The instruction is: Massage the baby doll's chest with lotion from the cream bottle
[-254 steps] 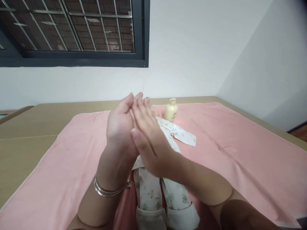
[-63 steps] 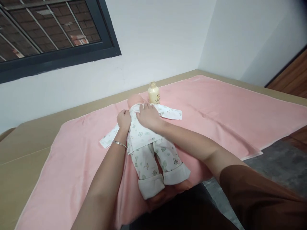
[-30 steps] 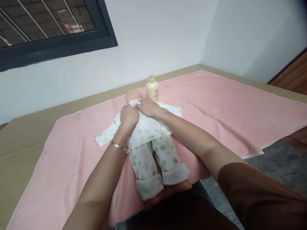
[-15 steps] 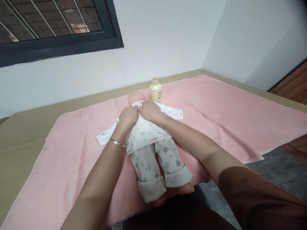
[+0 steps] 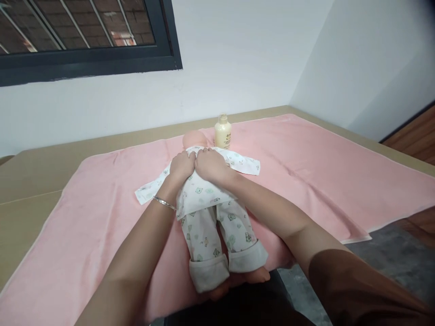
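Observation:
A baby doll (image 5: 194, 139) lies stretched out on a pink cloth, its head away from me and its feet at the near edge. It wears a white printed shirt (image 5: 200, 194) and matching trousers (image 5: 205, 240) with turned-up cuffs; both sleeves spread sideways. My left hand (image 5: 182, 166) rests on the upper part of the shirt, its fingers curled in at the cloth. Right beside it, my right hand (image 5: 211, 165) is curled on the same area below the neck. The fingertips are partly hidden, and no face shows on the doll.
A pale yellow bottle (image 5: 223, 132) stands just right of the doll's head. The pink cloth (image 5: 322, 172) covers much of the tan surface (image 5: 37, 172), which meets a white wall. A dark-framed window (image 5: 102, 63) is at upper left.
Both hands stay on the shirt near the neck, the fingers of the right hand curled slightly more. The view has shifted a little; doll and bottle keep their places.

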`<state>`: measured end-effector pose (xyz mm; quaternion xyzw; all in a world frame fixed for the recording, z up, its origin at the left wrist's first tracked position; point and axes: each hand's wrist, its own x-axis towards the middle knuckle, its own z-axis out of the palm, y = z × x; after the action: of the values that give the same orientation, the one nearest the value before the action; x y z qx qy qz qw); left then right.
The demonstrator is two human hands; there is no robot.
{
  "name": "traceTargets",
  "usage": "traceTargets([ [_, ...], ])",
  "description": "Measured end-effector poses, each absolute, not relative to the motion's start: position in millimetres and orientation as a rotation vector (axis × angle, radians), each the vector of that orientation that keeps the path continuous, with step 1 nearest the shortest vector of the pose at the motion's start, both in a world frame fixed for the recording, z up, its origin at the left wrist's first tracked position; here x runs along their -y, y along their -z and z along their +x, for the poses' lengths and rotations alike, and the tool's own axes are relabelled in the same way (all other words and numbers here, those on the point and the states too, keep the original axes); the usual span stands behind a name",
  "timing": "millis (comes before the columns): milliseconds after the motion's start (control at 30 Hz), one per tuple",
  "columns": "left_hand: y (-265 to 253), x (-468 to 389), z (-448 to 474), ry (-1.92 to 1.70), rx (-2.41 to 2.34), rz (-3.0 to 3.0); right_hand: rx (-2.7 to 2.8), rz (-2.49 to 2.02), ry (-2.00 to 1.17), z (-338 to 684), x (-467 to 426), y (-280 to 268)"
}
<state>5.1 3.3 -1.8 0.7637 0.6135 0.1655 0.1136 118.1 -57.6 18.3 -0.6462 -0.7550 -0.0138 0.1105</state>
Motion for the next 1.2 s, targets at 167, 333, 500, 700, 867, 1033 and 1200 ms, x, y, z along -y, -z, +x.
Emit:
traceTargets([
  [167,-13,26,21,-0.374,-1.853,2.394,2.038,-1.949,-0.192,141,27,-8],
  [333,-14,18,15,-0.349,-1.802,2.296,2.045,-1.957,-0.144,137,31,-6],
  [500,2,0,6,-0.526,-1.779,2.242,2.183,-1.94,0.067,118,59,-14],
  [700,11,3,10,-0.644,-1.833,2.178,2.125,-1.846,-0.102,133,36,-3],
  [867,12,6,11,-0.659,-1.85,2.198,2.061,-1.831,-0.106,143,19,12],
  [1033,14,5,10,-0.678,-1.855,2.207,2.078,-1.823,-0.091,142,23,12],
  [1200,16,5,10,-0.692,-1.852,2.22,2.076,-1.829,-0.077,142,23,11],
])
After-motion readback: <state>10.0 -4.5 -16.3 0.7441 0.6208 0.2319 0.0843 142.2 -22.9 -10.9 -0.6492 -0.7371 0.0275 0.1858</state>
